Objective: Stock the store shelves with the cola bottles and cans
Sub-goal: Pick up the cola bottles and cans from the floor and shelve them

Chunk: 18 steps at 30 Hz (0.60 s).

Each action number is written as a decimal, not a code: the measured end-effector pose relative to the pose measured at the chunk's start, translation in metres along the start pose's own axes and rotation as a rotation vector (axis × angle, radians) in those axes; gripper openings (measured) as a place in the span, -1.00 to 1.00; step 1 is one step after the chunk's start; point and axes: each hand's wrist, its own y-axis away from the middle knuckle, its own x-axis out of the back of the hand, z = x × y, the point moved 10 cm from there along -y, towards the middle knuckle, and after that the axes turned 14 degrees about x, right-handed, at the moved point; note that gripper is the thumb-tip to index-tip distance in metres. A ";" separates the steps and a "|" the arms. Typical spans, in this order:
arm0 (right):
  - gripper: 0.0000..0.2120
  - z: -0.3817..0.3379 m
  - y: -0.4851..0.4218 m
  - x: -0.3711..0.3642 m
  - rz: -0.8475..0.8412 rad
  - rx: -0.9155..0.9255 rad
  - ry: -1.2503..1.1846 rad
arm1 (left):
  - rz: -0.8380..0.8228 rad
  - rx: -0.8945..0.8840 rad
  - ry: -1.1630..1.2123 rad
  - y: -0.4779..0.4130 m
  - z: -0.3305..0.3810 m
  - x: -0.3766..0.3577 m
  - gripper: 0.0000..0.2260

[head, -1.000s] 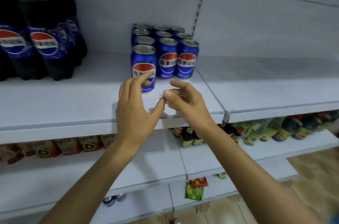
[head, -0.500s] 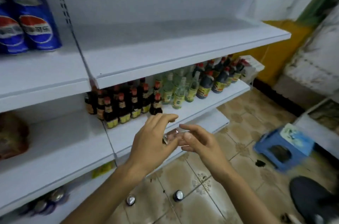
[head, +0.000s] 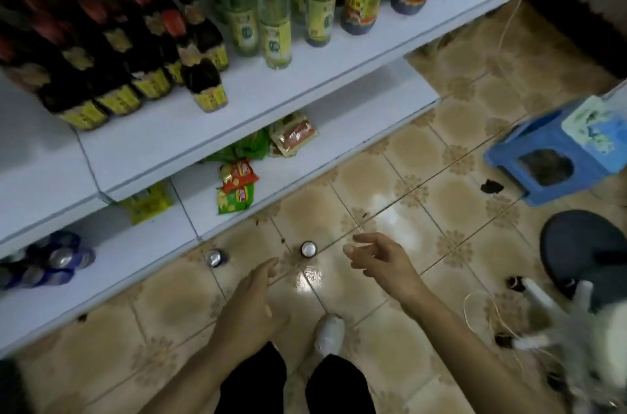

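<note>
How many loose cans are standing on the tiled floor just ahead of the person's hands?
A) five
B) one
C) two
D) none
C: one can stands upright between the two open hands, and a second can stands near the bottom shelf's edge; the other cans lie on that shelf, not the floor.

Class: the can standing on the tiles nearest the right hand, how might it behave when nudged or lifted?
The can stands upright on glossy tile, so a nudge probably slides it, or tips it into a roll. Its smooth metal may feel slippery. Whether it is full cannot be seen.
</note>
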 end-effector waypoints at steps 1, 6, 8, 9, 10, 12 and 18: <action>-0.65 0.036 -0.017 -0.005 0.007 -0.041 0.022 | -0.042 0.059 0.010 -0.024 -0.022 -0.022 -0.21; -0.57 0.224 -0.093 -0.067 0.001 -0.174 0.098 | -0.213 0.219 0.001 -0.158 -0.124 -0.138 -0.18; -0.44 0.292 -0.123 -0.093 -0.007 -0.188 0.187 | -0.243 0.239 0.008 -0.217 -0.151 -0.184 -0.22; -0.36 0.321 -0.139 -0.103 -0.011 -0.177 0.254 | -0.229 0.244 0.018 -0.246 -0.160 -0.203 -0.24; -0.30 0.347 -0.156 -0.113 -0.011 -0.152 0.319 | -0.207 0.242 0.039 -0.275 -0.166 -0.220 -0.25; -0.20 0.386 -0.196 -0.127 -0.004 -0.076 0.423 | -0.205 0.211 0.127 -0.328 -0.168 -0.254 -0.23; -0.17 0.461 -0.302 -0.167 -0.166 0.008 0.773 | -0.144 0.150 0.316 -0.427 -0.177 -0.303 -0.42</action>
